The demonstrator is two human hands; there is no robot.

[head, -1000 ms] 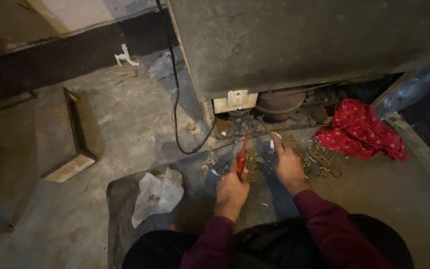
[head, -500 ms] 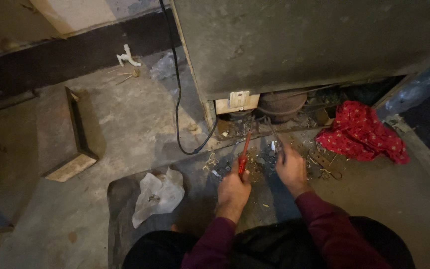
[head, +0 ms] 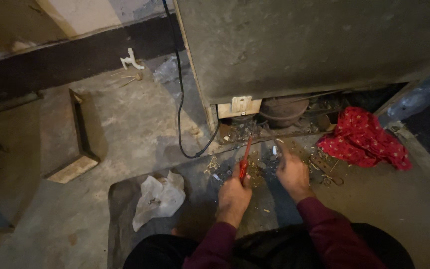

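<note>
My left hand is closed around a red-handled tool that points up and away toward the base of a large grey appliance. To its right my right hand pinches thin wires that run toward the open bottom compartment, where a dark round compressor sits. Both hands hover over a litter of small scraps and metal bits on the floor. Maroon sleeves cover both forearms.
A red patterned cloth lies at the right of the compartment. A black power cable hangs down the appliance's left edge. A crumpled white bag lies at the left, a wooden block farther left, a white plastic part by the wall.
My hands stay in the same spot in front of the compartment. The red-handled tool has tilted slightly and my right hand has shifted a little on the wires.
</note>
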